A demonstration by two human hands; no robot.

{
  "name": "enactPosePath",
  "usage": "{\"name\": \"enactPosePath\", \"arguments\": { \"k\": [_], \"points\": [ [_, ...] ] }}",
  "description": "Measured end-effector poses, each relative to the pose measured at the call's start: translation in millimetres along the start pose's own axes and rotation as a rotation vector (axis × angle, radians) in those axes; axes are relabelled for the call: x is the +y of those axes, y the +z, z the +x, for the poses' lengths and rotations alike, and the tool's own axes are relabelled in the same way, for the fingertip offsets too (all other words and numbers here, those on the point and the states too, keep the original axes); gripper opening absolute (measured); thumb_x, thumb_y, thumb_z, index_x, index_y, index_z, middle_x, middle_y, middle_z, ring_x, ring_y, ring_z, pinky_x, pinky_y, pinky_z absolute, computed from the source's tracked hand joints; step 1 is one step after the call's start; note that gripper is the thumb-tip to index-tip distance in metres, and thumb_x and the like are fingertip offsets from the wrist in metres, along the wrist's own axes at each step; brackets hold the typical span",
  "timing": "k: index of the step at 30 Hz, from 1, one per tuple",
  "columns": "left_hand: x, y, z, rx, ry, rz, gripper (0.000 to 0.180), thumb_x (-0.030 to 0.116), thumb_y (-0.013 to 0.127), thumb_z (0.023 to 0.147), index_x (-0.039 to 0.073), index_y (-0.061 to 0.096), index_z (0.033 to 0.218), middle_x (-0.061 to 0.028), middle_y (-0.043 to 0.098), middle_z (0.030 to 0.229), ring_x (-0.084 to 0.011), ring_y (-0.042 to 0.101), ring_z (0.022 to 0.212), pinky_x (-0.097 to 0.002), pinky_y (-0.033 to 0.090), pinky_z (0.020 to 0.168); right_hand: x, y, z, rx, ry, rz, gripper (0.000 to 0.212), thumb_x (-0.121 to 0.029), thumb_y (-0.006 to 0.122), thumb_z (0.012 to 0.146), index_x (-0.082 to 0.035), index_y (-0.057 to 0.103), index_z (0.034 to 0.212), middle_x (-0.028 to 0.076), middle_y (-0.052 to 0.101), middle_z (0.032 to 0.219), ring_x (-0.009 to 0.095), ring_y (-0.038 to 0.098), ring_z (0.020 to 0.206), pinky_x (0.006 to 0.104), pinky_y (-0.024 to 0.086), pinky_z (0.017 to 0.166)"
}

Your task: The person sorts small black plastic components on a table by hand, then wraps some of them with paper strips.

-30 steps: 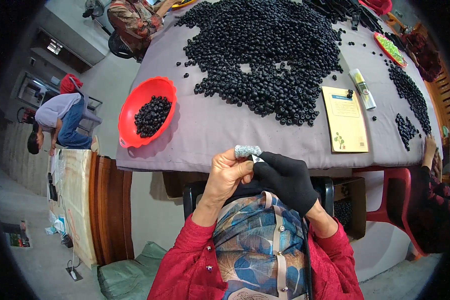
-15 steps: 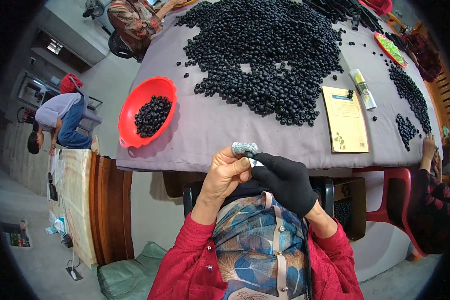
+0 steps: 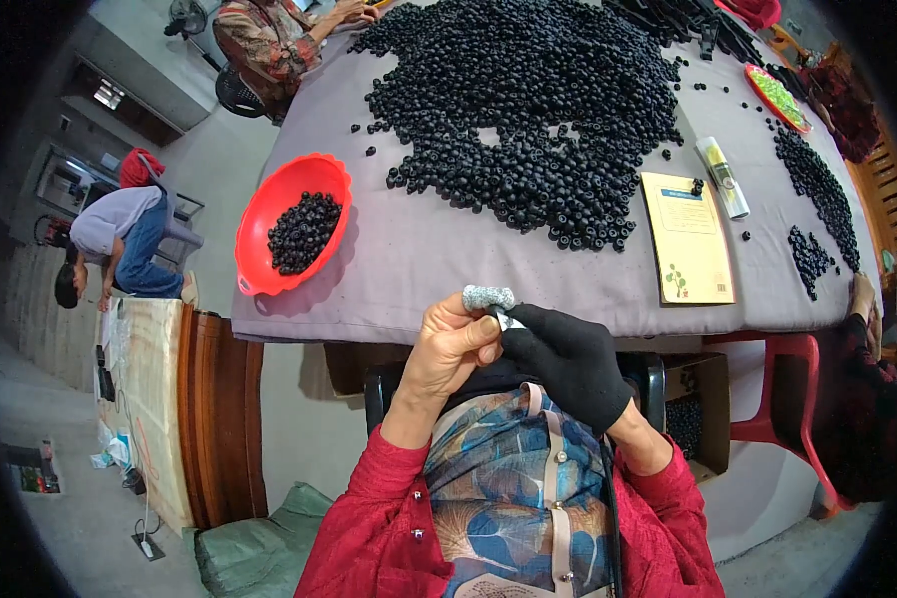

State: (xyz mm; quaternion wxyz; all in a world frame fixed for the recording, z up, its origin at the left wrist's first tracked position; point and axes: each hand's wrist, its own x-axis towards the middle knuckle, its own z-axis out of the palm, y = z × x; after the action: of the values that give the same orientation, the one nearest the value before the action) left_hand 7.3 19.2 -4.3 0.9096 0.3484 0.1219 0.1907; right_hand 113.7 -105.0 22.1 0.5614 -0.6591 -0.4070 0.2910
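Observation:
Just off the table's near edge, my left hand (image 3: 450, 344) and my right hand (image 3: 568, 361) meet in front of my body. My left is bare except for a speckled grey-white wrap (image 3: 487, 297) that seems to cover its index finger; thumb and fingers are closed in a pinch. A black glove covers my right hand, its fingertips pressed together against the left's. Between them shows a small white piece (image 3: 509, 321), too little to name. Beyond lies a large heap of small round black parts with holes (image 3: 528, 120). Left of it, a red scalloped bowl (image 3: 257, 224) holds more of them.
A yellow booklet (image 3: 690, 254) and a white-green tube-shaped package (image 3: 724, 177) lie right on the grey cloth (image 3: 419, 284). More black parts (image 3: 817, 189) and a red-rimmed dish (image 3: 777, 98) are farther right. Co-workers sit far left and right; another person (image 3: 130, 234) bends at left.
My hands stay almost in place, with a slight shift of the fingertips and white piece. The far-left co-worker's hands and the right-hand co-worker's arm have moved a little.

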Motion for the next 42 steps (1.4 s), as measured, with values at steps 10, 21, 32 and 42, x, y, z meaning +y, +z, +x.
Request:
{"name": "enactPosePath", "arguments": {
  "k": [10, 21, 32, 42],
  "points": [
    [0, 1, -1, 0.004, -0.002, 0.009, 0.016, 0.002, 0.060, 0.079, 0.003, 0.062, 0.095, -0.0048, 0.060, 0.076, -0.0069, 0.049, 0.053, -0.0180, 0.040, 0.047, -1, 0, 1, -0.008, -0.019, -0.051, 0.026, -0.020, 0.062, 0.079, -0.008, 0.061, 0.102, 0.011, 0.064, 0.083, 0.020, 0.064, 0.072, 0.0270, 0.049, 0.061],
    [-3, -1, 0, 0.022, -0.005, 0.066, 0.018, 0.003, 0.060, 0.079, 0.002, 0.061, 0.097, -0.0048, 0.059, 0.072, -0.0084, 0.049, 0.053, -0.0191, 0.039, 0.048, 9, 3, 3, 0.021, 0.059, 0.081, 0.022, -0.017, 0.061, 0.080, -0.005, 0.061, 0.099, 0.010, 0.064, 0.079, 0.015, 0.062, 0.068, 0.0259, 0.048, 0.062],
    [-9, -2, 6, -0.010, -0.037, -0.036, 0.013, 0.005, 0.058, 0.081, 0.002, 0.061, 0.093, -0.0030, 0.055, 0.063, -0.0098, 0.049, 0.052, -0.0189, 0.037, 0.047, 27, -7, 17, -0.053, 0.259, 0.336, 0.045, -0.003, 0.069, 0.063, -0.006, 0.053, 0.106, 0.012, 0.057, 0.096, 0.024, 0.059, 0.080, 0.0288, 0.048, 0.066],
    [-18, 2, 0, 0.006, -0.123, 0.013, 0.008, 0.009, 0.056, 0.083, 0.002, 0.060, 0.085, -0.0027, 0.057, 0.067, -0.0088, 0.052, 0.053, -0.0181, 0.040, 0.046, 22, -2, 13, -0.143, 0.074, 0.175, 0.040, -0.001, 0.068, 0.065, -0.006, 0.054, 0.103, 0.012, 0.056, 0.096, 0.025, 0.058, 0.081, 0.0273, 0.048, 0.069]
  ]
}}
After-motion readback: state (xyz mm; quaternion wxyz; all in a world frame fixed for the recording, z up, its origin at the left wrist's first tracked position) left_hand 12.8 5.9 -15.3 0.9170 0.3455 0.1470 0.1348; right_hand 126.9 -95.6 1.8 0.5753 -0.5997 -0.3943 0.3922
